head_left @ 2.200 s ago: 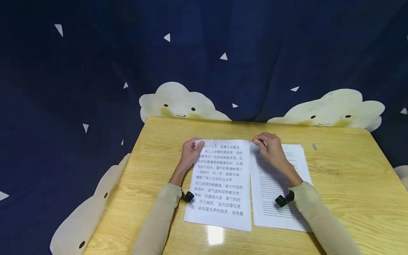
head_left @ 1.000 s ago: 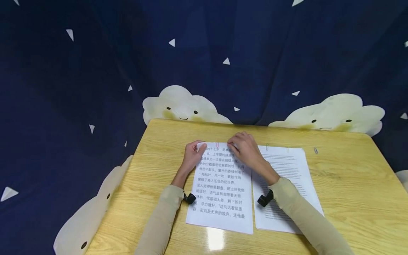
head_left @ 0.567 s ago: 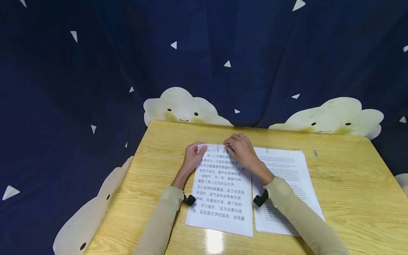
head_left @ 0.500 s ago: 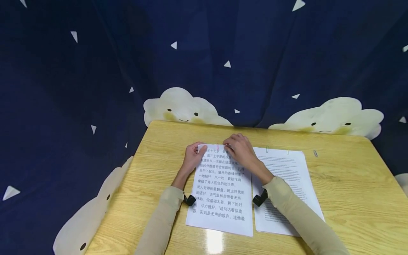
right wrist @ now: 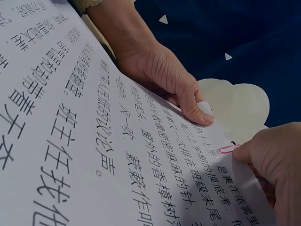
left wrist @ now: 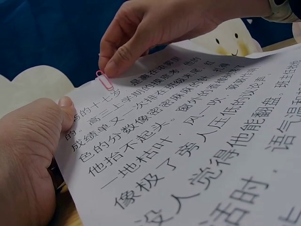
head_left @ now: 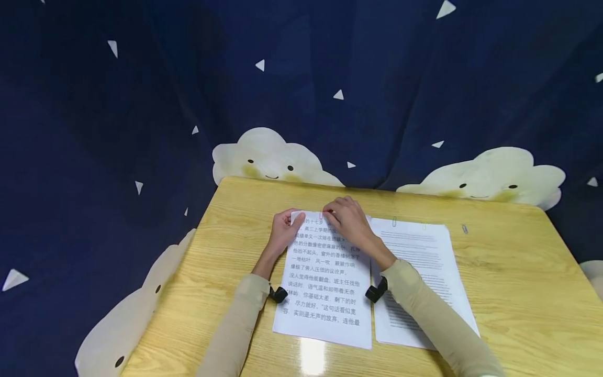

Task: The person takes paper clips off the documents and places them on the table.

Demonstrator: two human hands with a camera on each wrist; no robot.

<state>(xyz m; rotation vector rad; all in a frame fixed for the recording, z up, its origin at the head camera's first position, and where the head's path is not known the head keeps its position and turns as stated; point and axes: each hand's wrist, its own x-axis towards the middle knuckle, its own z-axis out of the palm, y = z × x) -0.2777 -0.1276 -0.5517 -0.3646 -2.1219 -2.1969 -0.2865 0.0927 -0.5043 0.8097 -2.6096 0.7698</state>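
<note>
A sheet or stack of paper with large print lies in front of me, a pink paper clip on its top edge. My left hand grips the upper left corner, thumb on the printed face and fingers behind. From the right, my right hand reaches over the sheet to the top edge. Its thumb and curled fingers pinch at the outer end of the pink clip, as the left wrist view shows. In the right wrist view the thumb tip sits right at the clip.
A second stack of paper with small print lies to the right, partly under my right forearm. A green clip and a yellow clip sit at its top edge. A dark paper clip lies on the wooden table.
My right hand has slid left along the top edge, from the upper right corner to the pink clip. The right stack's green clip has come into view. My left hand keeps its grip.
</note>
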